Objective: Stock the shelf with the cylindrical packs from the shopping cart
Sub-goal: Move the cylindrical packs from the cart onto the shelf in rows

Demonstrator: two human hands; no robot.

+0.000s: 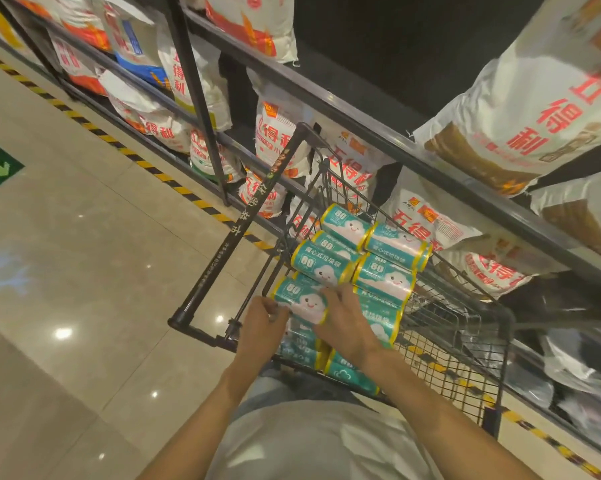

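Left hand and right hand clasping one pack between them; lift straight clear of neighbouring packs.

one shopping cart, roughly ten cylindrical packs, many white sacks, two hands

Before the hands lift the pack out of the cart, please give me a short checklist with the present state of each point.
1. Left hand grips the near end of the teal pack: ok.
2. Right hand rests on the pack's other end: ok; grip underneath: cannot tell.
3. Nothing lies on top of this pack: ok.
4. Neighbouring packs stacked tightly, may roll: not ok.
5. Free shelf space among the flour sacks: cannot tell.
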